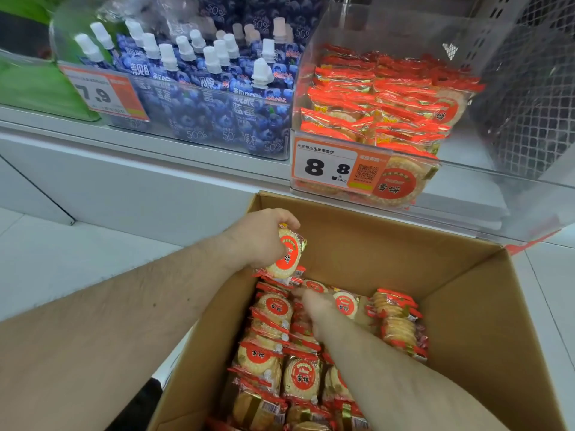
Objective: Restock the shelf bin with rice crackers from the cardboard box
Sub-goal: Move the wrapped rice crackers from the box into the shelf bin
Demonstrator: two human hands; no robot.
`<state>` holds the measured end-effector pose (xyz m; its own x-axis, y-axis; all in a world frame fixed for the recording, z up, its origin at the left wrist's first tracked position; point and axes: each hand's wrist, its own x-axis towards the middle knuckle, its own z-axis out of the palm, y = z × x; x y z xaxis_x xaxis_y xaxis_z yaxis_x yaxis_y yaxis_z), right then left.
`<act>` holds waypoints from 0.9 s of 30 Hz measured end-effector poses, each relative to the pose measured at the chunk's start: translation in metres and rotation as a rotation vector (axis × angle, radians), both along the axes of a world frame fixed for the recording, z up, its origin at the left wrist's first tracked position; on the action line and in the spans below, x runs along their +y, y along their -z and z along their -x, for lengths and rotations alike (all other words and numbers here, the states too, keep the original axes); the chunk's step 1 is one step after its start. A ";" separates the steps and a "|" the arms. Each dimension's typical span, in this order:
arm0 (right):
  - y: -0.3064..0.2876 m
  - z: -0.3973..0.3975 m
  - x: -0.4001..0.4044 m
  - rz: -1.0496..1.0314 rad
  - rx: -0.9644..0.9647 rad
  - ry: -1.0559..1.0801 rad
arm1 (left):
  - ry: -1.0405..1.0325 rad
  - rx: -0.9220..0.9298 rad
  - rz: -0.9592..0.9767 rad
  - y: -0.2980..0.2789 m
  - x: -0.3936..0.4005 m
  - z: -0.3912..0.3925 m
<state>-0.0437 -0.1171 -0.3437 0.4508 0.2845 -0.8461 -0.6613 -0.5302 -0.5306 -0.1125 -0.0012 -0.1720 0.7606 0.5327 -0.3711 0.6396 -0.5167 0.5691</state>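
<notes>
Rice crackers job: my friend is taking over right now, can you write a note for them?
Left hand: grips one rice cracker pack above the cardboard box.
Right hand: down among the packs in the box; its grip is hidden.
Shelf bin, price tag 8.8: already partly full of packs.
Left to do: put the held pack in the bin, then keep moving packs; the box holds many.

The left hand (264,237) is raised at the end of a bare forearm stretched forward, its fingers and thumb curled round a packet of rice crackers (284,255). The right hand (317,309) reaches lower and forward, palm down, fingertips among the packets; its grip cannot be told.
</notes>
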 end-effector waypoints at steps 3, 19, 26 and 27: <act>0.016 0.016 0.008 0.084 -0.002 -0.169 | 0.022 0.016 -0.004 0.000 -0.001 0.000; -0.047 -0.063 -0.073 -0.007 -0.187 -0.302 | -0.020 -0.106 0.302 -0.022 -0.004 -0.004; -0.168 -0.079 -0.138 -0.258 -0.210 -0.276 | -0.023 -0.158 0.415 -0.035 -0.017 -0.007; -0.177 -0.077 -0.142 -0.303 -0.225 -0.273 | -0.016 -0.165 0.431 -0.037 -0.021 -0.007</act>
